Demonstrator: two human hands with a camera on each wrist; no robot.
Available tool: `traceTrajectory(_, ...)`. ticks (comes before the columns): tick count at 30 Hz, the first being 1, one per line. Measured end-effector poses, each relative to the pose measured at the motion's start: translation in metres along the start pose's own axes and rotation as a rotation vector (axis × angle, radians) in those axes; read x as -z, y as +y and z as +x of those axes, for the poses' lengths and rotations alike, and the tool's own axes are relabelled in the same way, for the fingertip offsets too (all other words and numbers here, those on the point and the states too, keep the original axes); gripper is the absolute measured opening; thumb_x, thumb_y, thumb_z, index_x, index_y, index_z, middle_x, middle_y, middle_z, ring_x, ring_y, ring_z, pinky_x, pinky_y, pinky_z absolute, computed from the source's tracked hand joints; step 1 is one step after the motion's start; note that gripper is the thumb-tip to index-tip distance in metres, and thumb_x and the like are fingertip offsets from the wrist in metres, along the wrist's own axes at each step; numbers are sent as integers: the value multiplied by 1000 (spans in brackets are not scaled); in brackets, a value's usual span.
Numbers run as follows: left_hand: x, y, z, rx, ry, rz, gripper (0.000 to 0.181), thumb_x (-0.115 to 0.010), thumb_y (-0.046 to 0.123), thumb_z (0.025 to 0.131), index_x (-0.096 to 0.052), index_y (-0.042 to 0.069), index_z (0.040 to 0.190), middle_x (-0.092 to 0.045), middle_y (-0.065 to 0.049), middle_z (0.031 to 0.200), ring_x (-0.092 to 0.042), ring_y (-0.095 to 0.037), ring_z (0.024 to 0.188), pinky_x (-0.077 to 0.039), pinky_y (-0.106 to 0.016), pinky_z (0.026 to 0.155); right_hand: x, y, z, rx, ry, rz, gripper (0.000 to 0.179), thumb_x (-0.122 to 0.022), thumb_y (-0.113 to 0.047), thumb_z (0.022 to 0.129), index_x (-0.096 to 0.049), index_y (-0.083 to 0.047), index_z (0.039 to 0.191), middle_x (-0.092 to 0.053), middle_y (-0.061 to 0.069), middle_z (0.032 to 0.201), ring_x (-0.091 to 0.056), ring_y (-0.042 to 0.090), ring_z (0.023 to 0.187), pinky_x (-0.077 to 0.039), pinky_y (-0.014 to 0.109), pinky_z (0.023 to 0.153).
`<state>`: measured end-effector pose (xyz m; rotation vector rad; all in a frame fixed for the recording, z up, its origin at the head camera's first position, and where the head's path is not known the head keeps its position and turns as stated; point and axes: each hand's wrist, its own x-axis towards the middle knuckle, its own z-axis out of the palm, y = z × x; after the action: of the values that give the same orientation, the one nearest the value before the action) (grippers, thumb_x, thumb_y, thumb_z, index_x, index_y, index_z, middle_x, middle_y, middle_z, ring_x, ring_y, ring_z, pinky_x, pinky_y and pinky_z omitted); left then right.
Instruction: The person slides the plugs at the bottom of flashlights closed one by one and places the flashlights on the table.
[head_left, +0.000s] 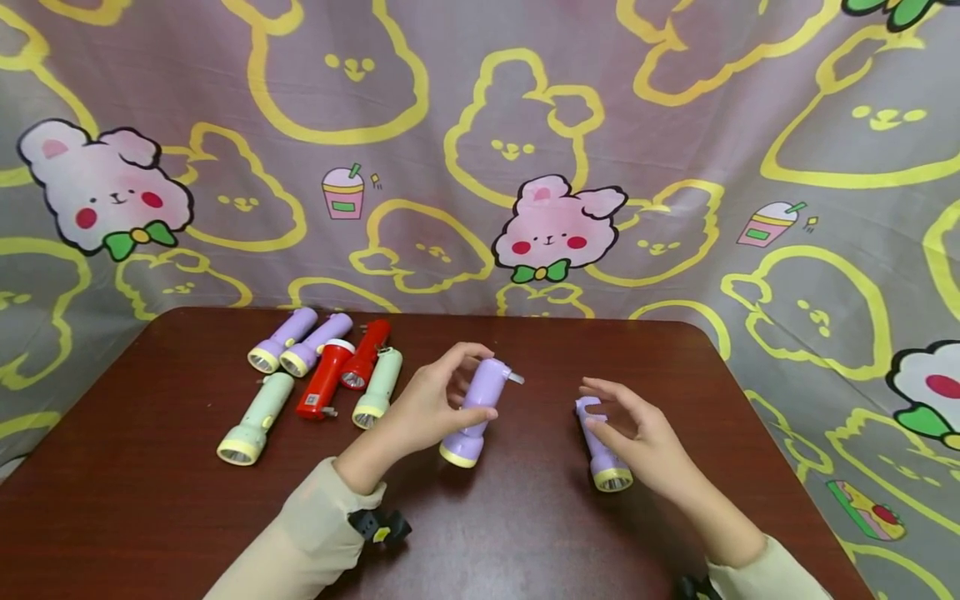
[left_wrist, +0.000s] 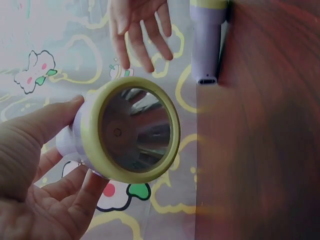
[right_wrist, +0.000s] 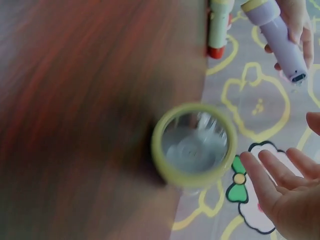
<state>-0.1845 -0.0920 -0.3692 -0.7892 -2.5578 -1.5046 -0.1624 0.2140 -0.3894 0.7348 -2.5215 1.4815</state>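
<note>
In the head view, my left hand [head_left: 416, 412] grips a purple flashlight [head_left: 486, 396] with a pale yellow head, thumb along one side and fingers behind it. It is tilted, lens end lower, a clear strap loop at its tail. The left wrist view looks into its round reflector [left_wrist: 137, 132]. A second purple flashlight [head_left: 600, 446] lies on the table to the right, lens toward me. My right hand [head_left: 648, 437] hovers beside it with fingers spread. In the right wrist view that flashlight's yellow rim [right_wrist: 160, 155] stands apart from the fingertips [right_wrist: 247, 160].
On the left of the brown table [head_left: 150, 500] lie two more purple flashlights [head_left: 292, 329] [head_left: 322, 337], two red flashlights [head_left: 326, 379] [head_left: 367, 354] and two pale green flashlights [head_left: 258, 417] [head_left: 382, 383]. A curtain [head_left: 435, 167] with cartoon rabbits hangs behind the table.
</note>
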Motion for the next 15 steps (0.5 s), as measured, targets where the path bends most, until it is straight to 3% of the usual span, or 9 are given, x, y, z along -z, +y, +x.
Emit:
traceTrajectory(3, -3, 2, -1, -6, -1, 1, 66, -87, 14, 76, -51, 16, 131, -66, -6, 113, -62, -15, 82, -57, -25, 71, -6, -4, 6, 22, 12, 53, 45, -67, 2, 91, -57, -5, 135, -66, -2, 124, -65, 0, 107, -56, 21, 88)
traceTrajectory(15, -12, 11, -2, -36, 23, -23, 69, -88, 17, 75, -51, 14, 133, -67, -6, 112, -63, -13, 81, -57, -24, 71, -26, -16, 19, 52, 38, 138, 46, -67, 2, 91, -56, -6, 135, -69, 15, 116, -69, 8, 101, -57, 23, 85)
